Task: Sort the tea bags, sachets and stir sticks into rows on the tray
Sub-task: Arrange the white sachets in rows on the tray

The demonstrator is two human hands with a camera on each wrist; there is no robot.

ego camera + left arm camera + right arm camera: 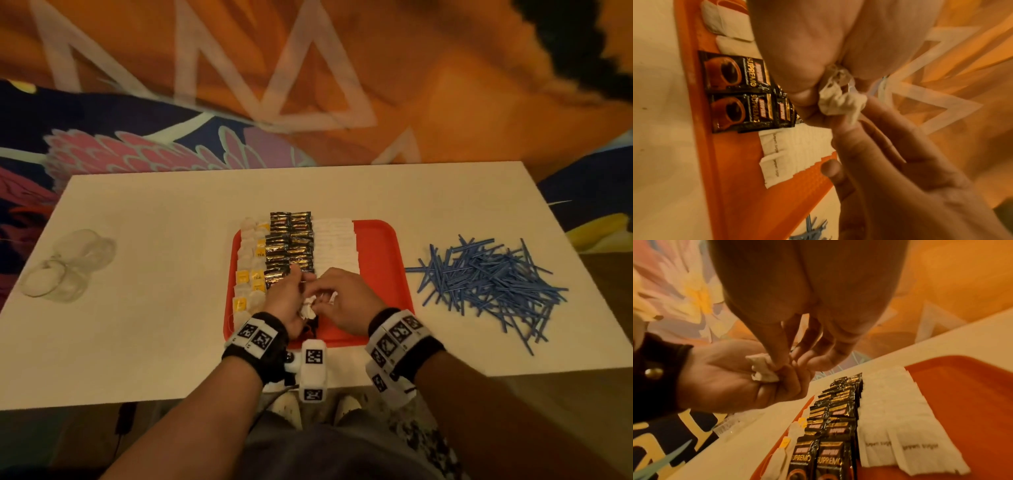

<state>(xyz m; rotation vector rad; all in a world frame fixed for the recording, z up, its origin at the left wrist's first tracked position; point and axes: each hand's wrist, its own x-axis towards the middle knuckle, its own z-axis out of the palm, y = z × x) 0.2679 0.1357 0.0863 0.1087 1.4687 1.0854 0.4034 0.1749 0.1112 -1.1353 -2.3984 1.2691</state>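
A red tray (376,257) holds three rows: tea bags (250,270) on the left, black coffee sachets (289,243) in the middle and white sugar sachets (335,246) beside them. Over the tray's near end my left hand (301,291) grips a crumpled white bundle of tea bags (308,308) in curled fingers. My right hand (322,294) pinches the same bundle (762,369) from above. The bundle (840,100) hangs clear of the sachets. A loose pile of blue stir sticks (489,281) lies on the table to the right of the tray.
Clear plastic cups (68,263) lie on the white table (154,325) at the far left. The right part of the tray is bare red surface (962,394). Patterned fabric lies beyond the table's far edge.
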